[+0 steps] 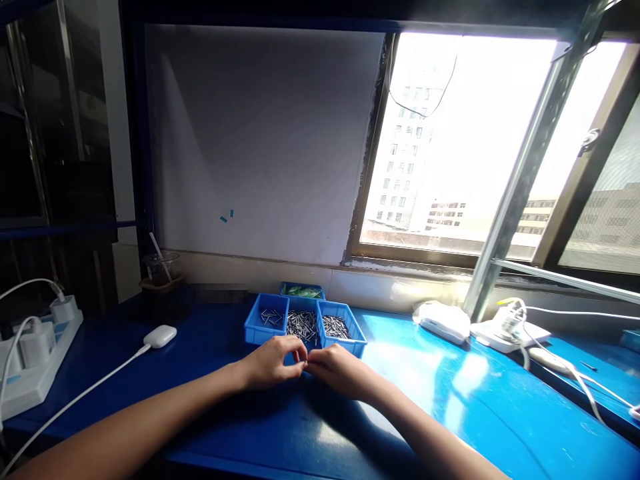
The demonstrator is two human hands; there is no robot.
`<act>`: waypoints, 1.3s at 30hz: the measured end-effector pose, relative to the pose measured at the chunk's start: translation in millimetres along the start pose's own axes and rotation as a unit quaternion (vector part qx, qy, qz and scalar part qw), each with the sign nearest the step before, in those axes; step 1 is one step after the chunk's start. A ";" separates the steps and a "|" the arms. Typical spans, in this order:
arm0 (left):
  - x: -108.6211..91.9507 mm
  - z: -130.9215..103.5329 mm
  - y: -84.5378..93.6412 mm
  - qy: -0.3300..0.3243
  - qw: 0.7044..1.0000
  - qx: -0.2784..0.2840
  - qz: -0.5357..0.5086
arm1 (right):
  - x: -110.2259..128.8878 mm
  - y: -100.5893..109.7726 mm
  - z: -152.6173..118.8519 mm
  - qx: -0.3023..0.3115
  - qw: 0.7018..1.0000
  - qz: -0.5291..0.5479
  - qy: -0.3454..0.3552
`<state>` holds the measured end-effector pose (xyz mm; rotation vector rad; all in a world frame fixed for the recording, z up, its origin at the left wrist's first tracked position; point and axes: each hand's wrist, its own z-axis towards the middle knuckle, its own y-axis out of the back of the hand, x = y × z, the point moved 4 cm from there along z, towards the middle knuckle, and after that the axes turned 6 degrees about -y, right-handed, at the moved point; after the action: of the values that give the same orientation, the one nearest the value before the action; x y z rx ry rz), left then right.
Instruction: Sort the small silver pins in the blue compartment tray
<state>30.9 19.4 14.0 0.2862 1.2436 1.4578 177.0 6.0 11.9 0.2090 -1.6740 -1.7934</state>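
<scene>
My left hand and my right hand meet fingertip to fingertip just in front of the blue bins. Both are closed in a pinch, and whatever lies between the fingertips is too small to make out. Behind my left hand a blue bin holds a few thin metal pieces. A dense heap of metal pieces lies in the middle. Behind my right hand, another blue bin holds more metal pieces.
A back bin holds green items. At left are a white case on a cable, a power strip and a cup. White devices and cables stand at right, near a slanted metal post.
</scene>
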 end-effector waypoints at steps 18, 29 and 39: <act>4.8 -3.8 2.6 -0.017 0.992 0.036 0.118 | 1.2 7.6 -3.1 -0.015 0.999 -0.030 0.018; 2.8 -3.8 5.0 -0.048 0.982 0.035 0.177 | 2.9 2.8 -0.7 -0.011 0.999 -0.034 0.015; -1.7 -3.5 5.5 -0.087 0.974 0.044 0.203 | 4.9 4.3 -1.6 -0.006 0.999 -0.044 0.023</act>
<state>25.6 17.3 17.8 0.7483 1.1511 1.6818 175.6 2.1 17.2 0.3200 -1.6433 -1.8487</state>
